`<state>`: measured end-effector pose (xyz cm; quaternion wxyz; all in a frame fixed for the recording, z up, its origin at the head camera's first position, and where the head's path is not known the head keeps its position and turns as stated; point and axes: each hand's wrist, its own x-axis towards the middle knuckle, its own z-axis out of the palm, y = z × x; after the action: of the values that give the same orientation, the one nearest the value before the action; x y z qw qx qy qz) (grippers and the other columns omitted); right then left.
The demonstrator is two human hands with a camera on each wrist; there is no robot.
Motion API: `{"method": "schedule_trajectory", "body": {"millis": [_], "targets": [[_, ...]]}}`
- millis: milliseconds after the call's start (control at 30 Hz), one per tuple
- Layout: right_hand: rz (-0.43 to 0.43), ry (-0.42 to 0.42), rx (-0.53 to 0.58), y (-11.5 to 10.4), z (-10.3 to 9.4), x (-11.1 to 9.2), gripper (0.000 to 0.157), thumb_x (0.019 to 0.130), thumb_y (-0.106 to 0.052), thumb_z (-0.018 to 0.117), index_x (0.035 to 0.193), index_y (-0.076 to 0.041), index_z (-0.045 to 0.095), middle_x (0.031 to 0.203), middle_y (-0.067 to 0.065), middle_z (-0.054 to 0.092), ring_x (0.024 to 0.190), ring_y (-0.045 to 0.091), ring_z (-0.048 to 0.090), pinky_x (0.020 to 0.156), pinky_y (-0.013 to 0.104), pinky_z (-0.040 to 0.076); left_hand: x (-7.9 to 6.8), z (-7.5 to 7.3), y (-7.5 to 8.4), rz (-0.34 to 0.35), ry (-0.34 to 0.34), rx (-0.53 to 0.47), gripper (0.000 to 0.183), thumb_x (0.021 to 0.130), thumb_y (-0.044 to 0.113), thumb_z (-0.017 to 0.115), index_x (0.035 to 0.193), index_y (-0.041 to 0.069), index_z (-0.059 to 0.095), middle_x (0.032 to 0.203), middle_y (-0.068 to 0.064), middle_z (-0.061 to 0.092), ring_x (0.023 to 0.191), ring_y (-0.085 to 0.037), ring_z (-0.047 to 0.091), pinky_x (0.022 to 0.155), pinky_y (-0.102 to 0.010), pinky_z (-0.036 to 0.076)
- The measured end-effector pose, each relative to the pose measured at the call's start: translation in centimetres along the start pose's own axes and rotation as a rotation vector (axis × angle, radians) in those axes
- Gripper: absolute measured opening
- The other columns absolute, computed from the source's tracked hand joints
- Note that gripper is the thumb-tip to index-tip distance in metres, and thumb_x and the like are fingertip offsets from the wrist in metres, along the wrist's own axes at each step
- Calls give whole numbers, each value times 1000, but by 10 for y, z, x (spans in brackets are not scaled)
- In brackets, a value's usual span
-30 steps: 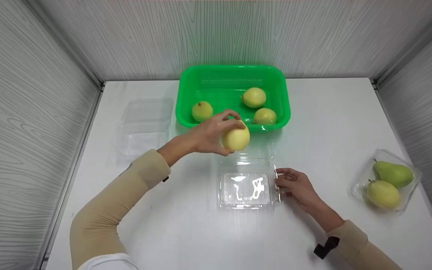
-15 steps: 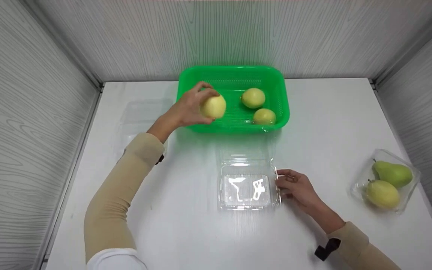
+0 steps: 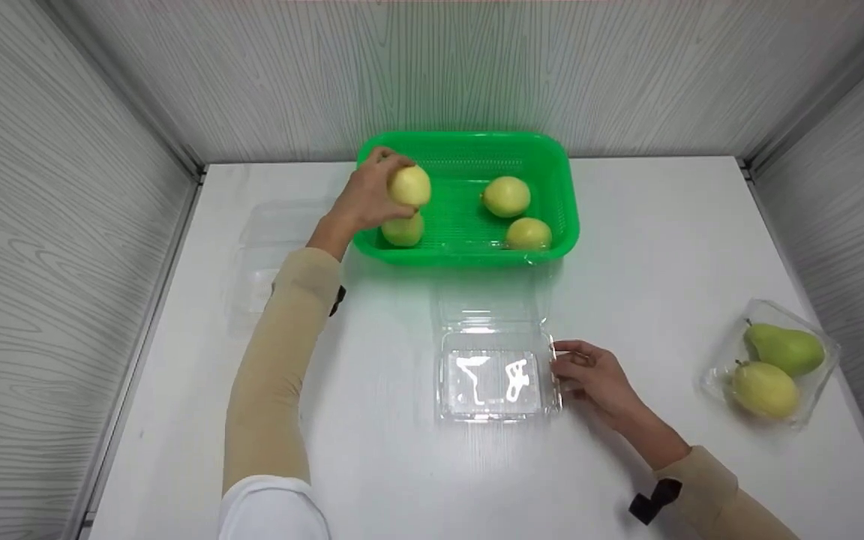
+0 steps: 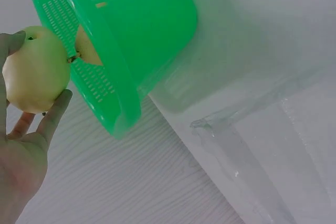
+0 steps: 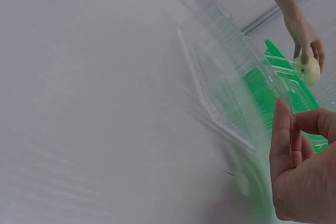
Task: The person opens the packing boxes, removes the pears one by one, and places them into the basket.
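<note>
L arm (image 3: 278, 367) stretched well fwd, L hand (image 3: 366, 193) w/ fingers (image 4: 54, 116) curved in a grip; R arm (image 3: 724, 495) angled fwd-L, R hand (image 3: 598, 381) nearer body, thumb (image 5: 315, 121) & fingers pinching.

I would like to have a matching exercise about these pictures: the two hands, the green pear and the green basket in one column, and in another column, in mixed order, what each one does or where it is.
Column 1
1. left hand
2. right hand
3. green pear
4. green basket

Column 2
A. stands near the far edge of the white table
B. grips a yellow fruit
C. lies in the clear container at the right
D. pinches the edge of the open clear container

Right pairs: 1-B, 2-D, 3-C, 4-A
</note>
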<state>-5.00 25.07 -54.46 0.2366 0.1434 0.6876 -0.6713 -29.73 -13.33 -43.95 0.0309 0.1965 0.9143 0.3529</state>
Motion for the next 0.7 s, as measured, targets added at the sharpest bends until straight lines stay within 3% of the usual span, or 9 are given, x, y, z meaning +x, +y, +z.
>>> {"method": "schedule_trajectory", "body": {"millis": [400, 700], "targets": [[0, 0, 3, 0, 1, 0, 49, 97, -11, 73, 140, 3, 53, 96, -4, 73, 78, 10, 68, 66, 28, 60, 21, 15, -11, -160, 91, -30, 67, 87, 24, 82, 147, 12, 56, 152, -16, 45, 135, -39, 55, 112, -57, 51], [-9, -5, -2, 0, 1, 1, 49, 97, -9, 72, 140, 4, 53, 98, -1, 73, 77, 11, 70, 67, 28, 63, 33, 29, -16, -216, 98, -6, 68, 92, 26, 80, 151, 10, 50, 153, -18, 41, 134, -38, 55, 112, -54, 53]]}}
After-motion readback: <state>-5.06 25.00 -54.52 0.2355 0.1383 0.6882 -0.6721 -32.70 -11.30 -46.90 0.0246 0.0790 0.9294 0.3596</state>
